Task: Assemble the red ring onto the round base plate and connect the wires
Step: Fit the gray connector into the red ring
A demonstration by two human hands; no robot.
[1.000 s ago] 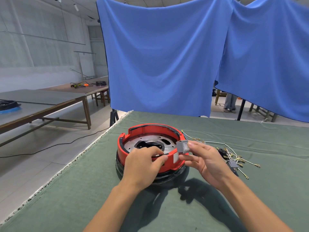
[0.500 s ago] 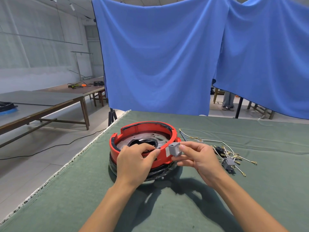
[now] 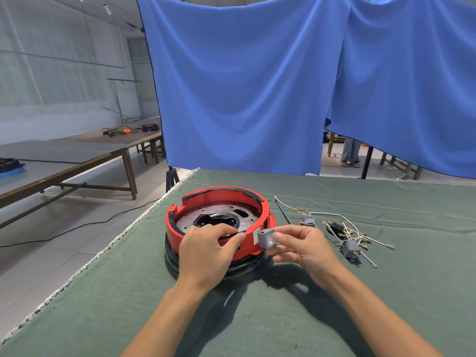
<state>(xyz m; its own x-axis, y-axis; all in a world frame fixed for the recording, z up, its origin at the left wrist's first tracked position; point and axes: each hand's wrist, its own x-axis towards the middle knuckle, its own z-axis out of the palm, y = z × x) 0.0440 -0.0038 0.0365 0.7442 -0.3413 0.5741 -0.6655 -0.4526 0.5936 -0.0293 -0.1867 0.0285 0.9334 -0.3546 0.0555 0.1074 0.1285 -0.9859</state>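
The red ring (image 3: 221, 195) sits on the round metal base plate (image 3: 206, 215), which rests on a black part on the green table. My left hand (image 3: 206, 251) grips the ring's near rim, thumb and fingers curled over its black edge strip. My right hand (image 3: 304, 248) pinches a small grey switch block (image 3: 267, 237) against the outside of the ring at its right front. Loose wires with brass terminals (image 3: 358, 235) lie to the right.
Two more grey connector blocks (image 3: 350, 249) (image 3: 307, 219) and a black round part (image 3: 334, 226) lie among the wires. A thin dark rod (image 3: 283, 213) lies beside the ring. The table's left edge (image 3: 123, 235) is close. Blue curtains hang behind; a person's legs (image 3: 350, 153) show beyond.
The view has shifted slightly. My right hand still holds the grey block at the ring's right front, turned a little; my left hand stays on the near rim.
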